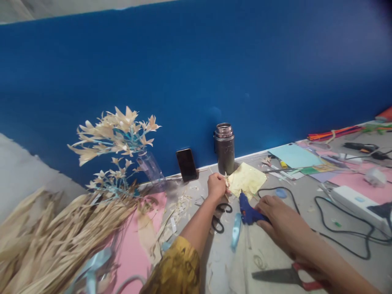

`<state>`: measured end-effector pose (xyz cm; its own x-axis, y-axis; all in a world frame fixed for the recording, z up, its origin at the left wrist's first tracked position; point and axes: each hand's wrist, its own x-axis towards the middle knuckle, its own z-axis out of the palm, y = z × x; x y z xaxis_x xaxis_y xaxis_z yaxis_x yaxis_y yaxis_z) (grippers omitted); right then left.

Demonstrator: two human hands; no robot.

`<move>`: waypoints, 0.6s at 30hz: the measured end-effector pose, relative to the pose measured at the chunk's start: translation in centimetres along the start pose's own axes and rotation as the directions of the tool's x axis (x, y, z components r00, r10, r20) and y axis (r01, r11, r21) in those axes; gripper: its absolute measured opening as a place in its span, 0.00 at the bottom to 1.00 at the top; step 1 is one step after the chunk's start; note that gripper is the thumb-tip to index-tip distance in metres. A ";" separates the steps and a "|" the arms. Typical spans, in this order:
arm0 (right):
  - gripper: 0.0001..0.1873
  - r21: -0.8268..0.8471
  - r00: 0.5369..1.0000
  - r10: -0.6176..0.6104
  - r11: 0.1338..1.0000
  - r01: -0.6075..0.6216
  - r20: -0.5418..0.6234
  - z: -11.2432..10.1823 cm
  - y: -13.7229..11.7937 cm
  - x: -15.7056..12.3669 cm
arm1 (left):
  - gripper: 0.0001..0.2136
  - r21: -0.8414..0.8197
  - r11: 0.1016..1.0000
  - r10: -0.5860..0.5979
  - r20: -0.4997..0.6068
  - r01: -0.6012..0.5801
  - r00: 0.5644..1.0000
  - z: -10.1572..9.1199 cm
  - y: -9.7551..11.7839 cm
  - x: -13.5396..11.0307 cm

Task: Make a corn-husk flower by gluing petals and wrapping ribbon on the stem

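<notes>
My left hand (217, 186) is closed in a pinch on a small pale leaf piece on a thin stick (227, 179), held just beside a yellow paper sheet (246, 179). My right hand (277, 220) grips a blue hot glue gun (247, 211), its nozzle pointing up toward the leaf piece. Black scissors (219, 216) lie on the table under my left wrist.
A dark steel flask (224, 148) and a black phone (186, 164) stand against the blue wall. A vase of pale paper leaves (118, 143) and a heap of dried strips (58, 232) are at left. Red-handled scissors (289, 275), black cables (337, 228), a white power strip (358, 204) and coloured papers (352, 177) fill the right.
</notes>
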<state>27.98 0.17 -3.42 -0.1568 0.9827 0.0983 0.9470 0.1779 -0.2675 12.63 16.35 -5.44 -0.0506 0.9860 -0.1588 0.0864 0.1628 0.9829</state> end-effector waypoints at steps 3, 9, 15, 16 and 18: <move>0.16 0.008 0.999 -0.031 0.999 0.031 -0.029 0.4 0.7 0.1 | 0.09 0.000 1.000 0.002 -0.002 -0.002 1.000 -0.2 -0.5 0.1; 0.09 -0.037 0.997 -0.077 0.996 0.076 -0.010 0.6 0.6 0.8 | 0.08 -0.022 1.000 0.012 -0.006 -0.012 1.000 -0.1 -1.2 0.3; 0.12 0.361 0.970 0.108 0.932 -0.022 -0.218 -0.1 1.5 0.6 | 0.06 -0.083 0.995 0.054 -0.017 -0.055 0.998 -0.4 -1.5 0.1; 0.13 0.471 0.965 0.149 0.881 -0.031 -0.215 -0.3 1.6 0.5 | 0.05 -0.096 0.993 0.069 -0.024 -0.071 0.997 -0.5 -1.4 0.1; 0.19 0.605 0.967 0.188 0.795 -0.047 -0.171 -0.5 1.5 0.5 | 0.03 -0.120 0.986 0.110 -0.042 -0.114 0.993 -0.8 -1.1 -0.2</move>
<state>29.50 0.90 -3.32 0.0742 0.9751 0.2090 0.5904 0.1259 -0.7973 11.76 15.99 -6.42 -0.0821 0.9956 -0.0457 -0.0290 0.0435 0.9986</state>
